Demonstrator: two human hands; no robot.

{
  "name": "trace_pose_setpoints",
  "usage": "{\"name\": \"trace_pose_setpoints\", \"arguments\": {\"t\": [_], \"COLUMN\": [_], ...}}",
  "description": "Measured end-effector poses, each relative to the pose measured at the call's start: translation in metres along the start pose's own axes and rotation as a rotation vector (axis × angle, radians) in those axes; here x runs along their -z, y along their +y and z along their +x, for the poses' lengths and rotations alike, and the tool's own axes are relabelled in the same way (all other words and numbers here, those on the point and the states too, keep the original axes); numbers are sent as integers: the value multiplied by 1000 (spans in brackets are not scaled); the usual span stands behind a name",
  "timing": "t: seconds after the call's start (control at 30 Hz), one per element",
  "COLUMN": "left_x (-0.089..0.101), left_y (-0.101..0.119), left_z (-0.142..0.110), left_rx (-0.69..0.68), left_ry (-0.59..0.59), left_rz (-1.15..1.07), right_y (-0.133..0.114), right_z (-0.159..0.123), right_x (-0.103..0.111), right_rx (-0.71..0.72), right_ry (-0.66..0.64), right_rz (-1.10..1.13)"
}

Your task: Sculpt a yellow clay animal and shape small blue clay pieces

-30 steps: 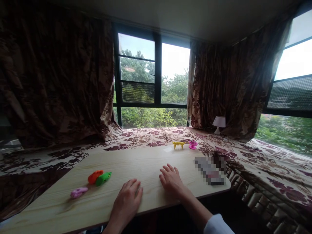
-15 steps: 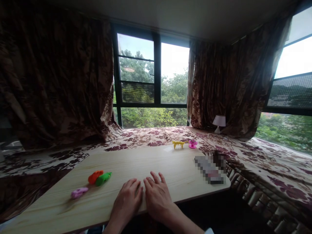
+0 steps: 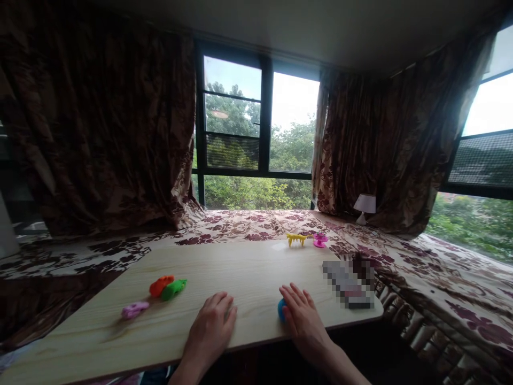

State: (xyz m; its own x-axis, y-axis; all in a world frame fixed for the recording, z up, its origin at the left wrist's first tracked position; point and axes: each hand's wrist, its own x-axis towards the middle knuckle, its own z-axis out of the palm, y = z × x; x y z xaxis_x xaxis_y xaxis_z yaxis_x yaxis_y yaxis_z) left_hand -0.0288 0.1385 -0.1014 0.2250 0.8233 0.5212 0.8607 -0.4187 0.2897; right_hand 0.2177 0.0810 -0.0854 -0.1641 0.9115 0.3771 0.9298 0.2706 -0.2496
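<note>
Covering most of a blue object (image 3: 281, 310), the right hand (image 3: 305, 321) lies with fingers stretched forward; whether they grip it cannot be told. The object's visible edge shows on the side toward the left hand (image 3: 210, 325), which rests palm down on the table (image 3: 236, 262), empty as far as can be seen, fingers loosely extended. Beyond that hand, to its left, sit orange (image 3: 160, 286), green (image 3: 174, 289) and pink toys (image 3: 135, 310). A yellow figure (image 3: 295, 239) stands ahead of the right hand.

1 head-worn view, facing forward and down, table close, window beyond
</note>
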Motion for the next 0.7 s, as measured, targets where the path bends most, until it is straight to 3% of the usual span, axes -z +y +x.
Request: {"name": "trace_pose_setpoints", "arguments": {"t": [0.13,0.23,0.33,0.5,0.6,0.7], "left_x": [0,1,2,4,3,3], "left_y": [2,3,3,3,3,2], "left_z": [1,3,3,2,2,2], "left_rx": [-6,-15,-23,-27,-21,-15], "left_ry": [-5,-17,-27,-24,-15,-1], "left_rz": [5,9,7,2,-4,-7], "right_y": [-36,-69,-84,-54,-29,-18], "right_z": [-19,4,43,86,78,50], "right_x": [-8,-19,-29,-34,-28,-20], "right_rx": [106,152,119,-73,-124,-98], "right_ry": [24,73,86,95,76,56], "right_rz": [56,73,54,37,33,35]}}
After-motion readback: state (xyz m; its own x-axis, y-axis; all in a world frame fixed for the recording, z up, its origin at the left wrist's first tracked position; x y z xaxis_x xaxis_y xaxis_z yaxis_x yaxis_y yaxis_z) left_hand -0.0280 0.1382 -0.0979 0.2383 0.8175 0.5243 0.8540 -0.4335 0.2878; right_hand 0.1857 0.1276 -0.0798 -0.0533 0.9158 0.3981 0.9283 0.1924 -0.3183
